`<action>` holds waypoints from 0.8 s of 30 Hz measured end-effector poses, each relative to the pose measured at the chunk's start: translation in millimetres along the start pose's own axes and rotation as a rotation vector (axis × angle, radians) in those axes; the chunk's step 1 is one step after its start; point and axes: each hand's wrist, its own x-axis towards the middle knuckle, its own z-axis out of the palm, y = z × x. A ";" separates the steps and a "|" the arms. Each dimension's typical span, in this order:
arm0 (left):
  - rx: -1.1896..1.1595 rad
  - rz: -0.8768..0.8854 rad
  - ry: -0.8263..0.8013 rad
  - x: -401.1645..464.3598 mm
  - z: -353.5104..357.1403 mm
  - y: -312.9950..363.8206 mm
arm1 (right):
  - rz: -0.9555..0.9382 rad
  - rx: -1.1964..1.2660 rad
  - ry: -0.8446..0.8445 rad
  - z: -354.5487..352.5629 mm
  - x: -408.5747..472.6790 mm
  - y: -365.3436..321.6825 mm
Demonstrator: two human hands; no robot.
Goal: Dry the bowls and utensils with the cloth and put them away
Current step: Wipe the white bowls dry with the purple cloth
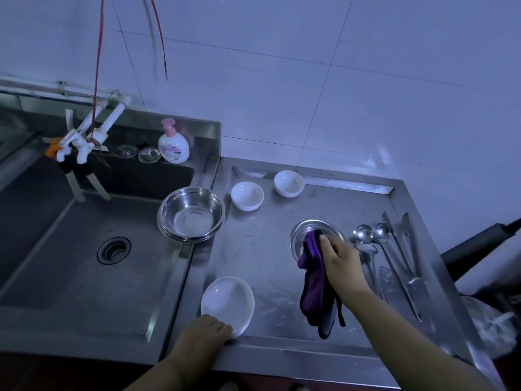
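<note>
Cloth [315,280], purple, hangs from the right hand [342,261], whose curled fingers press it into a steel bowl [303,235] on the counter [270,258]. Left of that bowl, the left hand [207,331] grips a white dish's [227,300] near rim. Spoons [372,238] lie right of it.

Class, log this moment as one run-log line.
right hand: wiping metal plate with purple cloth | left hand: gripping white bowl
</note>
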 end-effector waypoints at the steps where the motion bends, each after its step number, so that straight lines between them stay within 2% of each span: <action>1: -0.033 0.013 -0.039 -2.0 7.4 -4.5 | 0.005 -0.002 0.002 1.4 -0.4 -0.5; 7: -0.026 0.110 -0.119 -0.5 16.9 -14.0 | 0.046 0.020 0.008 9.6 0.3 -5.4; 11: -0.064 0.100 -0.008 9.8 8.9 -18.7 | 0.046 0.020 0.024 12.8 1.9 -11.5; 15: -0.134 -0.050 0.080 46.4 -14.7 -20.6 | 0.080 0.018 0.048 8.4 7.3 -7.6; 18: -0.263 -0.209 0.086 91.4 -30.2 -23.4 | 0.136 0.013 0.068 2.8 19.8 1.5; 22: -0.407 -0.393 0.214 156.2 -25.3 -28.4 | 0.164 0.015 0.090 -7.4 47.8 15.1; 24: -0.495 -0.538 0.206 188.6 -14.8 -34.2 | 0.155 0.041 0.087 -14.7 62.9 21.9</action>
